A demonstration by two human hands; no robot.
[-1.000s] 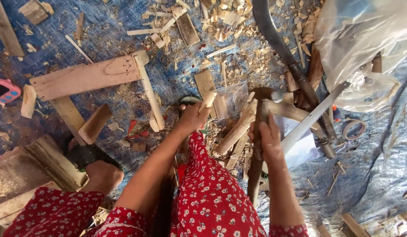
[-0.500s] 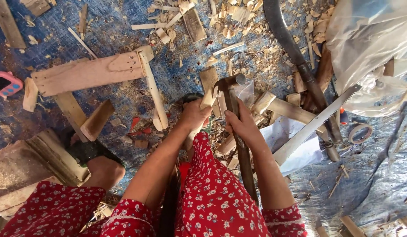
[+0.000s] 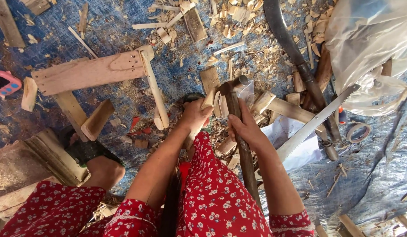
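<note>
Left hand [image 3: 195,115] clenched round a short wood stick [image 3: 206,105], holding it upright on the blue tarp [image 3: 177,74]. Right hand [image 3: 245,128] grips the hammer [image 3: 233,94] handle, head just beside the stick's top. Saw [image 3: 315,120] lies right of the hammer; plank [image 3: 87,72] well left.

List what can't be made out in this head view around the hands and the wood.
- Wooden piece in the left hand: its lower length is hidden by the fingers and the red dress.
- Hammer in the right hand: the handle end disappears behind dress and forearm.
- Handsaw: its handle is hidden under the white plastic sheet.
- Pink gadget: cut off by the left edge.
</note>
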